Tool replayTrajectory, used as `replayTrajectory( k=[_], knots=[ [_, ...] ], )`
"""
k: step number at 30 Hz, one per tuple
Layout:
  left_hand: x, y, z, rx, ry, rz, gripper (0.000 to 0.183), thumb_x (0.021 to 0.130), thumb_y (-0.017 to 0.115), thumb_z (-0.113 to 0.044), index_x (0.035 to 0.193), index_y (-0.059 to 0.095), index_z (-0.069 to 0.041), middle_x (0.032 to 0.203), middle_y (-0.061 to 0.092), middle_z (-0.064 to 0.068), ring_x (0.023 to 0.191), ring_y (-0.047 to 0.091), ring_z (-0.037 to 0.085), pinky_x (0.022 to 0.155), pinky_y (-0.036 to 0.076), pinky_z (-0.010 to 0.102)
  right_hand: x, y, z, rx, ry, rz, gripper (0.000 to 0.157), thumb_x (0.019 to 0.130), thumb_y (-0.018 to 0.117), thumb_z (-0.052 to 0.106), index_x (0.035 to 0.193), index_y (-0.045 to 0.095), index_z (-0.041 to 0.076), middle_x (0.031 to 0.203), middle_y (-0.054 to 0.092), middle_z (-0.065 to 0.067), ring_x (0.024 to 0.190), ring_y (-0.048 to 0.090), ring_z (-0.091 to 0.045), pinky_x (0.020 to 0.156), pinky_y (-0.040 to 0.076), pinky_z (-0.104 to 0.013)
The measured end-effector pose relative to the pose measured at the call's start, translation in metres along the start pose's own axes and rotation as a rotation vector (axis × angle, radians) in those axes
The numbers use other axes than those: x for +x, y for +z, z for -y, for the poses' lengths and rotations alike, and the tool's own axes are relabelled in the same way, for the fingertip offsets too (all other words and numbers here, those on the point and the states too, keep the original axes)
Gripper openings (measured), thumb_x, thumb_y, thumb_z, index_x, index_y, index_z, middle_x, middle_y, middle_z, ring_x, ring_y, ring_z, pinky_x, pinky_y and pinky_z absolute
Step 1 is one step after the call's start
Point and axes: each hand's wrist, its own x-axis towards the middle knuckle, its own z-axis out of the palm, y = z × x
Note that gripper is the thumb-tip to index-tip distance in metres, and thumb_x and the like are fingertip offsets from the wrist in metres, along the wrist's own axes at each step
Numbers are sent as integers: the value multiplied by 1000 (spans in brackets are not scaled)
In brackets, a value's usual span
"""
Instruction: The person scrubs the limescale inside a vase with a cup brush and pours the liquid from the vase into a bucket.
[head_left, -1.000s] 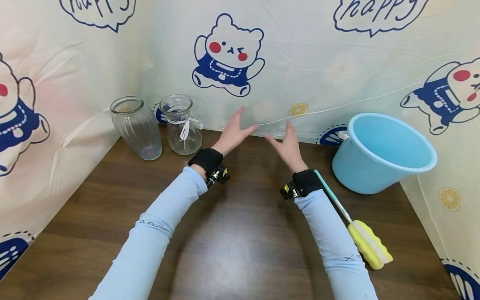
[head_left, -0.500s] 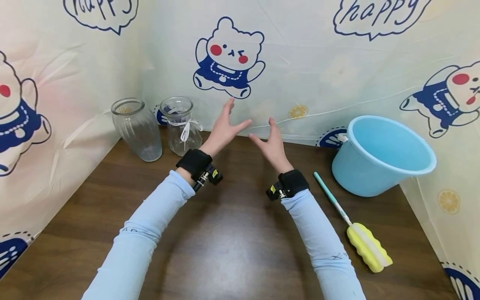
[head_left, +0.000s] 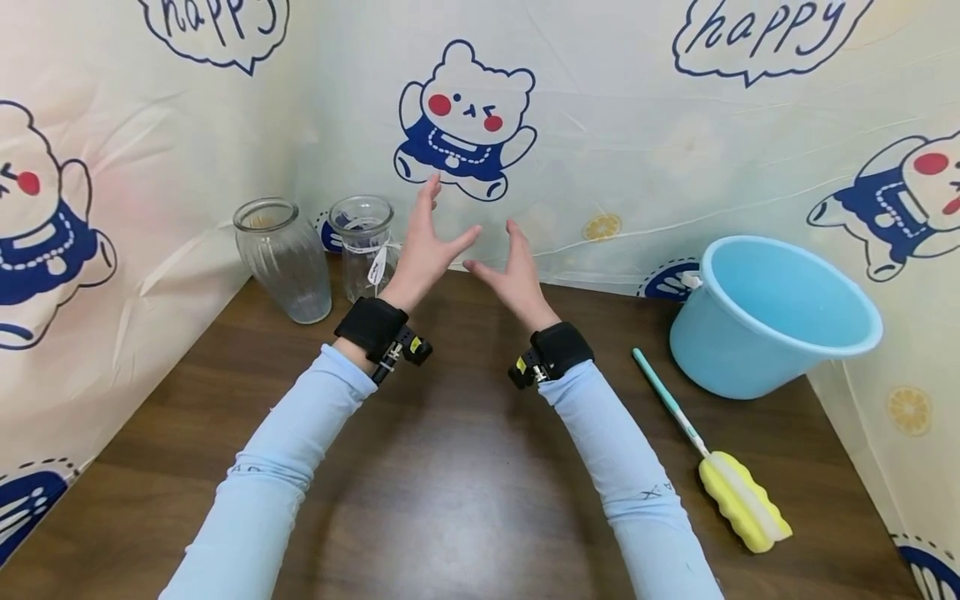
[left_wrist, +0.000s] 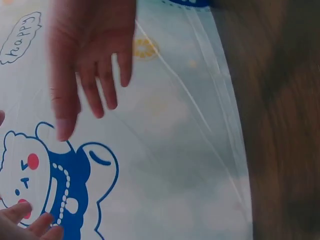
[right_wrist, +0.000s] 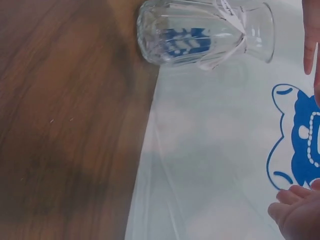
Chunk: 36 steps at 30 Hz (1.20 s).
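Both hands are raised above the table with fingers spread, and neither holds anything. In the head view the left hand (head_left: 423, 254) is nearest a short glass jar (head_left: 360, 242) with a white ribbon and tag, partly covering it. A taller ribbed glass vase (head_left: 288, 267) stands left of that jar. The right hand (head_left: 516, 279) hovers to the right of the left hand, apart from it, thumb toward thumb. In the right wrist view the ribboned jar (right_wrist: 195, 35) appears sideways at the top, away from the right hand (right_wrist: 300, 212).
A light blue bucket (head_left: 750, 367) stands at the back right. In front of it lies a sponge brush (head_left: 742, 500) with a yellow-and-white head and teal handle. A printed curtain (head_left: 622, 125) hangs around the back and sides of the brown table (head_left: 465, 467).
Both hands have moved left toward the ribboned jar, fingers still spread. The left hand now overlaps the jar in the head view. The vase, bucket and brush stay put.
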Motion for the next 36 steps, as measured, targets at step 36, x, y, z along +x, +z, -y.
replayTrajectory(
  k=[36],
  knots=[
    [-12, -45, 39, 67, -151, -470, 89, 75, 71, -42, 143, 21, -16, 147, 18, 0, 132, 14, 6, 107, 12, 26, 36, 66, 26, 187, 42, 150, 102, 76, 72, 38, 147, 4, 10, 151, 15, -8, 136, 18, -19, 107, 23, -33]
  ],
)
